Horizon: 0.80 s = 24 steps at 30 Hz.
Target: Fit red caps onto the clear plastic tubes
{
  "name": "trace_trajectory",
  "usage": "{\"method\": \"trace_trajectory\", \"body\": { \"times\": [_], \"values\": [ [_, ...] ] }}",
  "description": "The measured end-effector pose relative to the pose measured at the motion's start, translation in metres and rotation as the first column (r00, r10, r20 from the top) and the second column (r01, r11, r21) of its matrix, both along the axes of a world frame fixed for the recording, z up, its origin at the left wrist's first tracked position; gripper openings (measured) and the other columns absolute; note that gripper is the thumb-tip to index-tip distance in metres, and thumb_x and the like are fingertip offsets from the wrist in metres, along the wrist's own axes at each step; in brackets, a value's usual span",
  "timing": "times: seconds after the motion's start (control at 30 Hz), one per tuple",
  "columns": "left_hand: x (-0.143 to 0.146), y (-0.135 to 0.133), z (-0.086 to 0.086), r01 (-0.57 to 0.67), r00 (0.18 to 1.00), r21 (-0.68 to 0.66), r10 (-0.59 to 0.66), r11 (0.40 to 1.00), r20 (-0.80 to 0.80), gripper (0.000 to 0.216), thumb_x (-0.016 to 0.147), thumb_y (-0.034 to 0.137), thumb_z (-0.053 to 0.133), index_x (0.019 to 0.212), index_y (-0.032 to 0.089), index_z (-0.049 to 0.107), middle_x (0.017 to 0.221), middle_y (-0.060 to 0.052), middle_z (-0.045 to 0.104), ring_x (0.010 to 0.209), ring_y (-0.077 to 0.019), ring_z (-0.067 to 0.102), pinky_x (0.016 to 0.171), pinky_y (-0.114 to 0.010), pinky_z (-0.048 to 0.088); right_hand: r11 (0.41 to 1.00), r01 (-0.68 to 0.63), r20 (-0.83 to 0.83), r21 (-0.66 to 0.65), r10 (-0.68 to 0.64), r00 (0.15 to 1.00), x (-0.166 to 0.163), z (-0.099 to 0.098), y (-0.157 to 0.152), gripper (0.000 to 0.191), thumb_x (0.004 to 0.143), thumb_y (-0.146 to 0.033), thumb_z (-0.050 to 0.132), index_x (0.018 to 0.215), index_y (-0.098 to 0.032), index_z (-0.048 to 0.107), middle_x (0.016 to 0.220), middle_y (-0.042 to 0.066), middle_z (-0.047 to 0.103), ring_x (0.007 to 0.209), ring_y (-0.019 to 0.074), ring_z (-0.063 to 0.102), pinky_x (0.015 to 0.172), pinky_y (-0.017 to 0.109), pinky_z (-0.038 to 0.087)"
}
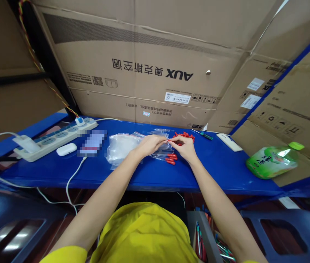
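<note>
My left hand [152,144] and my right hand [185,147] meet fingertip to fingertip over the blue table [149,179]. A red rubber bulb [168,140] is pinched in my right fingers. My left fingers are closed on what looks like a thin glass dropper tube, mostly hidden by the hand. Below and behind the hands lies a pile of clear glass tubes [166,149]. Several droppers with red bulbs [170,159] lie just in front of it. Behind my right hand is a heap of loose red bulbs [185,136].
Clear plastic bags [120,148] lie left of the tubes. Farther left are a phone [91,142], a white earbud case [66,149] and a power strip [59,138]. To the right are a screwdriver [206,136], a white bar-shaped object [228,142] and a green bottle [272,160].
</note>
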<state>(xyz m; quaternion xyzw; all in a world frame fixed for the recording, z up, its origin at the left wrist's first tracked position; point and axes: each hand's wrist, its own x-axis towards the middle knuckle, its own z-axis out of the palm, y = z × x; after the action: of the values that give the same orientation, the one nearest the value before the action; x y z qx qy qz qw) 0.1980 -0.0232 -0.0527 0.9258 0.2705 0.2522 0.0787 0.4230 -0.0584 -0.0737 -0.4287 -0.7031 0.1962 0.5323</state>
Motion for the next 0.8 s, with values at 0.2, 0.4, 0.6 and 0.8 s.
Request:
{"method": "trace_trajectory", "body": {
  "times": [0.2, 0.4, 0.6, 0.8],
  "values": [
    [0.0, -0.004, 0.003, -0.037, 0.999, 0.019, 0.038, 0.999, -0.036, 0.032, 0.112, 0.032, 0.043, 0.116, 0.021, 0.073, 0.106, -0.007, 0.079, 0.098, -0.0229, 0.074, 0.078, -0.027, 0.047, 1.0, 0.006, 0.011, 0.003, -0.006, 1.0, 0.0, -0.001, 0.0, 0.029, 0.084, -0.049, 0.082, 0.089, -0.021, 0.083, 0.086, 0.008, 0.082, 0.074, 0.0235, 0.076, 0.071, 0.035, 0.06],
    [0.004, -0.01, 0.007, -0.094, 0.989, 0.04, 0.098, 0.995, -0.107, 0.031, 0.112, 0.033, 0.044, 0.111, 0.021, 0.073, 0.106, -0.008, 0.079, 0.098, -0.0237, 0.075, 0.076, -0.027, 0.047, 1.0, -0.002, 0.04, 0.0, 0.002, 0.999, 0.001, -0.001, 0.0, 0.029, 0.085, -0.048, 0.081, 0.091, -0.02, 0.083, 0.087, 0.008, 0.082, 0.073, 0.0234, 0.075, 0.071, 0.036, 0.059],
    [0.009, -0.01, 0.002, -0.155, 0.981, 0.04, 0.158, 0.987, -0.113, 0.029, 0.112, 0.032, 0.042, 0.112, 0.021, 0.069, 0.105, -0.009, 0.078, 0.098, -0.0246, 0.074, 0.076, -0.028, 0.048, 1.0, 0.013, 0.029, -0.028, -0.013, 0.999, 0.002, -0.001, 0.002, 0.03, 0.084, -0.05, 0.082, 0.092, -0.02, 0.083, 0.089, 0.009, 0.082, 0.075, 0.0247, 0.076, 0.072, 0.037, 0.061],
    [0.007, -0.002, -0.004, -0.081, 0.997, 0.01, 0.081, 0.997, 0.016, 0.034, 0.113, 0.031, 0.035, 0.121, 0.018, 0.066, 0.118, -0.01, 0.075, 0.106, -0.0237, 0.071, 0.086, -0.031, 0.051, 1.0, 0.019, 0.095, -0.009, -0.018, 0.995, 0.005, 0.002, 0.004, 0.027, 0.087, -0.046, 0.079, 0.098, -0.022, 0.082, 0.092, 0.008, 0.081, 0.078, 0.0242, 0.075, 0.072, 0.036, 0.059]
  ]
}}
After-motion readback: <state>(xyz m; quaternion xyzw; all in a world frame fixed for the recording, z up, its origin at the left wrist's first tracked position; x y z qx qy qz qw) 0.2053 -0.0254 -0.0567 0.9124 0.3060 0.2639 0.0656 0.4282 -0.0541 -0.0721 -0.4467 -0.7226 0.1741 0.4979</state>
